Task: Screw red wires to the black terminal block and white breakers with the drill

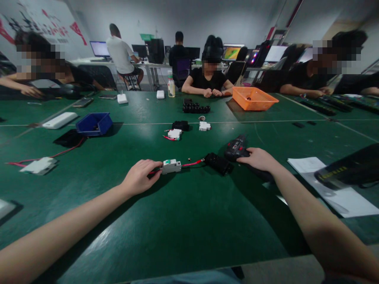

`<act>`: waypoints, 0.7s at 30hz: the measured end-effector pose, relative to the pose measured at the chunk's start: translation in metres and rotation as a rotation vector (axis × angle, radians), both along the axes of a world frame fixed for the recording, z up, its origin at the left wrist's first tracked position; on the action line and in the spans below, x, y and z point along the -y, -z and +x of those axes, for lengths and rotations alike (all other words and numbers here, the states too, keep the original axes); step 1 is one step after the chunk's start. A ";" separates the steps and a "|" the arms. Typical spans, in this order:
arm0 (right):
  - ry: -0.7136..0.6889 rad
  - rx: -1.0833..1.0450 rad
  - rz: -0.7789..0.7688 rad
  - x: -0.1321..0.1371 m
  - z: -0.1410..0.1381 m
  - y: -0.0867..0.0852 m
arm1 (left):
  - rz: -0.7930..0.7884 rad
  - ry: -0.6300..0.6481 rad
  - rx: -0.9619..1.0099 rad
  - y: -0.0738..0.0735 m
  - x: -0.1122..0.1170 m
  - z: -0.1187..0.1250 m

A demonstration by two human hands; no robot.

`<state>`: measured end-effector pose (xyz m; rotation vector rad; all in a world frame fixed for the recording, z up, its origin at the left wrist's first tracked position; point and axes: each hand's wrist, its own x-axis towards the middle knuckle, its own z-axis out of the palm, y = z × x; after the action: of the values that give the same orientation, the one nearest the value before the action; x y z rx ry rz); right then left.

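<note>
At the centre of the table, my left hand (142, 176) pinches the left end of a white circuit breaker (171, 167) with a green switch. A red wire (193, 163) with a ring terminal runs from its right side toward a black block (218, 163); whether the terminal touches the block I cannot tell. My right hand (259, 158) is wrapped round the grip of a black power drill (236, 148), its chuck pointing away from me. Just beyond the red wire lies a tiny screw-like piece (189, 159).
Farther out are another breaker with red wires (174, 135), a small white breaker (204, 126) and a row of black parts (195, 107). A blue bin (94, 124) stands left, an orange basket (254, 98) at the back. Paper (328, 189) lies right under a dark cylinder (349, 167). Several people sit around.
</note>
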<state>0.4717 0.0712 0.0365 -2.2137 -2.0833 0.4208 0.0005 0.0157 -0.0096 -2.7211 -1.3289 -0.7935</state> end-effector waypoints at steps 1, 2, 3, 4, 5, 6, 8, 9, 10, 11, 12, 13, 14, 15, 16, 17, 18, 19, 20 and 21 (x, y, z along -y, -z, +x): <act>-0.002 0.000 0.001 0.000 0.000 0.000 | -0.005 -0.002 0.002 0.000 0.000 0.000; -0.003 -0.001 0.005 0.000 0.000 0.000 | -0.007 -0.002 0.004 0.000 0.000 0.000; -0.004 -0.001 0.009 0.000 0.000 0.000 | -0.007 -0.001 0.006 0.001 0.000 0.000; -0.003 -0.003 0.011 0.000 0.000 0.000 | -0.006 0.000 0.007 0.001 0.000 -0.001; 0.001 -0.005 0.011 0.000 0.000 0.000 | -0.003 0.002 0.007 0.001 0.000 -0.001; 0.004 -0.006 0.008 0.000 0.000 0.000 | -0.002 0.003 0.006 0.001 0.000 -0.001; 0.009 -0.007 -0.001 0.000 0.000 -0.001 | -0.001 0.005 0.000 0.000 0.000 -0.001; 0.009 -0.006 -0.004 0.000 -0.001 -0.001 | -0.002 0.005 -0.004 0.000 0.001 -0.001; 0.009 -0.005 -0.003 0.000 -0.001 -0.001 | 0.000 0.006 -0.008 -0.001 0.001 -0.001; 0.009 -0.005 -0.002 0.000 0.000 -0.001 | 0.003 0.007 -0.011 -0.001 0.001 -0.001; 0.008 -0.007 0.000 0.000 0.000 0.000 | 0.005 0.008 -0.014 -0.002 0.002 -0.001; 0.006 -0.009 0.002 0.000 0.000 0.000 | 0.007 0.009 -0.016 -0.002 0.002 -0.001; 0.003 -0.010 0.002 0.000 0.001 0.000 | 0.008 0.010 -0.017 -0.002 0.002 -0.001; 0.002 -0.010 0.000 -0.001 0.001 0.000 | 0.012 0.013 -0.015 -0.002 0.002 -0.001; 0.002 -0.009 -0.003 -0.001 0.001 0.000 | 0.014 0.017 -0.012 -0.002 0.002 0.000; 0.003 -0.009 -0.007 -0.001 0.002 0.000 | 0.017 0.021 -0.009 -0.003 0.003 0.000; 0.005 -0.008 -0.010 -0.001 0.002 0.000 | 0.020 0.024 -0.008 -0.003 0.003 0.000; 0.006 -0.009 -0.011 -0.001 0.002 0.000 | 0.023 0.027 -0.008 -0.003 0.003 0.000; 0.006 -0.010 -0.011 -0.001 0.003 0.000 | 0.025 0.027 -0.011 -0.003 0.003 0.000; 0.004 -0.010 -0.008 -0.001 0.003 0.001 | 0.027 0.027 -0.014 -0.004 0.003 0.000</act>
<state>0.4746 0.0727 0.0358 -2.2148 -2.0762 0.4389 0.0008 0.0129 -0.0059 -2.7244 -1.2725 -0.7866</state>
